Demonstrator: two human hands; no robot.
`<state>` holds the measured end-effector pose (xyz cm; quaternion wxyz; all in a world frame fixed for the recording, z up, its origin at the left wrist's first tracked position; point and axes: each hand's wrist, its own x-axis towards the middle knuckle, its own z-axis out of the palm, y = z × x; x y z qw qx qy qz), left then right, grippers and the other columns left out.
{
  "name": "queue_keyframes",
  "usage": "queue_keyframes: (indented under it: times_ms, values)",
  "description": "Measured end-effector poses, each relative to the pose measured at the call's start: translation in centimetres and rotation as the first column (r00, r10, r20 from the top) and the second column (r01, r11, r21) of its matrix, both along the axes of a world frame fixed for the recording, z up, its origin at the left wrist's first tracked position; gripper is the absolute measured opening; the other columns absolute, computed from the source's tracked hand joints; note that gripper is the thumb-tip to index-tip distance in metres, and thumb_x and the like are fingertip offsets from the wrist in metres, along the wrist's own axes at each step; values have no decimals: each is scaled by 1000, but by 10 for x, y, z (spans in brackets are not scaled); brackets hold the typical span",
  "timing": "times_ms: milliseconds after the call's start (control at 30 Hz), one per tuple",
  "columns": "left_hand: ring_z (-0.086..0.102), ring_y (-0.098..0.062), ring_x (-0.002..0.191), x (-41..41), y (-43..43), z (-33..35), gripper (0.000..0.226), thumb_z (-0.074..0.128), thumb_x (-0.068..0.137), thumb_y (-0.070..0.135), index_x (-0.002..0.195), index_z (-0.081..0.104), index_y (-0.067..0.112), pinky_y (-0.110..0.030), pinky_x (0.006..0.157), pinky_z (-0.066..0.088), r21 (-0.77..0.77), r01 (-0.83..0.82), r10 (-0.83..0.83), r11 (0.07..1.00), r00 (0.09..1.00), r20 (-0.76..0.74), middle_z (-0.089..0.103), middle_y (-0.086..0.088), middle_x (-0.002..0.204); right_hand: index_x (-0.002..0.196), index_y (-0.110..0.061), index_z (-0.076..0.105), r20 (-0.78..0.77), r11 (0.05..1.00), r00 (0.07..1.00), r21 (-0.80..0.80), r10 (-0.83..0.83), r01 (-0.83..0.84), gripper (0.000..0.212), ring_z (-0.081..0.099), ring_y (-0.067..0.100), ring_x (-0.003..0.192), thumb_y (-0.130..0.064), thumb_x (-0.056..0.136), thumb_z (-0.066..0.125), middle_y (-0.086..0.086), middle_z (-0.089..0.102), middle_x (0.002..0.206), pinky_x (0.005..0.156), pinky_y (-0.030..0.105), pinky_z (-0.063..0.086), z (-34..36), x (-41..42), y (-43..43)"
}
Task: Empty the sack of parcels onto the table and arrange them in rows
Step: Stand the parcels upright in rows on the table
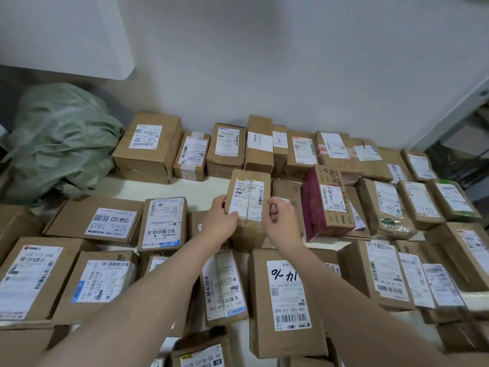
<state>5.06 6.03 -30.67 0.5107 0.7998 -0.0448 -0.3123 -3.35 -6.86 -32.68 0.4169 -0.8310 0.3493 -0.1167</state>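
A small brown cardboard parcel (248, 197) with a white shipping label is held tilted above the middle of the white table (169, 188). My left hand (221, 218) grips its left edge and my right hand (280, 221) grips its right edge. Several labelled cardboard parcels lie in rows around it: a back row along the wall (227, 149), a middle row (164, 223) and a near row (285, 300). A magenta box (328, 202) sits just right of the held parcel. The crumpled green sack (58, 144) lies at the back left.
A white wall (291, 62) rises right behind the back row. A bare strip of table shows between the back row and the middle row on the left. Dark shelving (465, 144) stands at the far right past the table's edge.
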Motion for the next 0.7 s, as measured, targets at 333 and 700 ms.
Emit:
queue_keyframes:
  times_ms: [333, 700]
  values:
    - [18, -33, 142, 36, 50, -9, 73, 66, 83, 38, 146, 33, 21, -47, 116, 18, 428, -265, 42, 864, 885, 463, 27, -14, 152, 112, -24, 65, -68, 829, 978, -520, 197, -203, 25, 43, 20, 115, -22, 87, 63, -2, 55, 116, 99, 39, 38, 18, 31, 46]
    - [23, -40, 138, 65, 106, -36, 119, 82, 66, 53, 153, 3, 35, -48, 109, 31, 609, 72, -178, 790, 977, 116, 11, -19, 152, 137, -16, 46, -850, 515, 471, -302, 236, -802, 48, 28, 31, 136, -24, 89, 51, 9, 43, 138, 111, 68, -5, 6, 81, 110]
